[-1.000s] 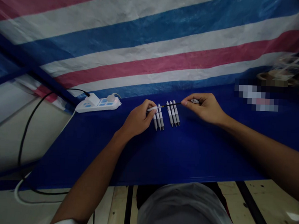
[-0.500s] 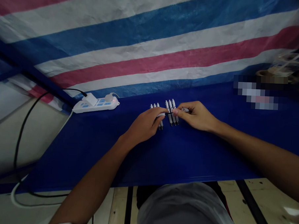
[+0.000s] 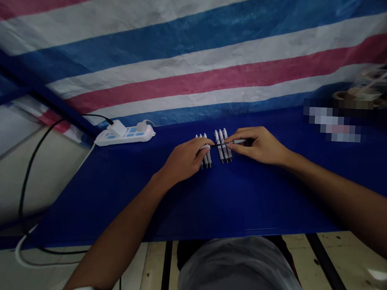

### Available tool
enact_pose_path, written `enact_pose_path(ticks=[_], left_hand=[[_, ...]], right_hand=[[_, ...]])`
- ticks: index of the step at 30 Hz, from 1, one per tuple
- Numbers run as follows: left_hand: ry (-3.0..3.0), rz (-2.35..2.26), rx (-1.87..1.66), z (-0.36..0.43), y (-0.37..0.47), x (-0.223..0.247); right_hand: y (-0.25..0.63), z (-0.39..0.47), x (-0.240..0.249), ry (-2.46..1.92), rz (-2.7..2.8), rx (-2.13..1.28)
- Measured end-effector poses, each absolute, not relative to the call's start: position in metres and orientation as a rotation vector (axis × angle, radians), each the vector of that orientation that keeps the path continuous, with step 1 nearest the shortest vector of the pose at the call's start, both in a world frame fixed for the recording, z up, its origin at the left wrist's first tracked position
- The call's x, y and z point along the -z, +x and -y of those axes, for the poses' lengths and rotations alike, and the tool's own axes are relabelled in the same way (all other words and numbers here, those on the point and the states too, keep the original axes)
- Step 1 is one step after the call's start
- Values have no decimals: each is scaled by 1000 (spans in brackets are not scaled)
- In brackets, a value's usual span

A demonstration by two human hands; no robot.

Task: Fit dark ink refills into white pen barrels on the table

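Note:
My left hand [image 3: 187, 158] is closed on a white pen part [image 3: 205, 147] above a row of white and grey pens [image 3: 207, 159]. To its right, my right hand [image 3: 260, 146] pinches a slim white pen piece [image 3: 240, 141] pointing left. A thin dark piece [image 3: 217, 144] spans the gap between the two hands; which hand holds it is hard to tell. Beneath it lie three white and grey pens [image 3: 224, 152] side by side, tips toward me. My left fingers partly cover the left row.
On the blue table [image 3: 210, 205], a white power strip [image 3: 126, 135] with plugs and cables lies at the back left. A blurred, pixelated item [image 3: 334, 123] lies at the back right. Striped sheeting [image 3: 196, 72] hangs behind the table.
My right hand's fingers have shifted back to the right and straightened, showing more of the white piece. The left hand has moved slightly left.

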State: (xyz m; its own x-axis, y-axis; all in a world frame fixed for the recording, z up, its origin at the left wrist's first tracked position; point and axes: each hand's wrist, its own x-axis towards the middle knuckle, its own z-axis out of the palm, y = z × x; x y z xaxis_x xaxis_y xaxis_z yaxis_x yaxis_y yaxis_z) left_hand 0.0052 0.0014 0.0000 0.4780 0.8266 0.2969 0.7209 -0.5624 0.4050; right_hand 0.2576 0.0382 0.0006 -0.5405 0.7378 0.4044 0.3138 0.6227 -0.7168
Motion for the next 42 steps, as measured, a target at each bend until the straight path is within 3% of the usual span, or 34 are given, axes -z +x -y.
enact_pose_path(ticks=[10,18,24,42], left_hand=[[2384,-1307,-715,3,14,1],[2442,-1230,-701,6,20,4],[2481,-1212,-722,5,18,5],[2583,-1188,-760,5,15,8]], right_hand=[[249,-30,4,-658,2265,-756],[243,-24,5,-804,2199,-985],[243,-21,6,-807,2287,-820],[241,-19,7,-720,2253,-1010]])
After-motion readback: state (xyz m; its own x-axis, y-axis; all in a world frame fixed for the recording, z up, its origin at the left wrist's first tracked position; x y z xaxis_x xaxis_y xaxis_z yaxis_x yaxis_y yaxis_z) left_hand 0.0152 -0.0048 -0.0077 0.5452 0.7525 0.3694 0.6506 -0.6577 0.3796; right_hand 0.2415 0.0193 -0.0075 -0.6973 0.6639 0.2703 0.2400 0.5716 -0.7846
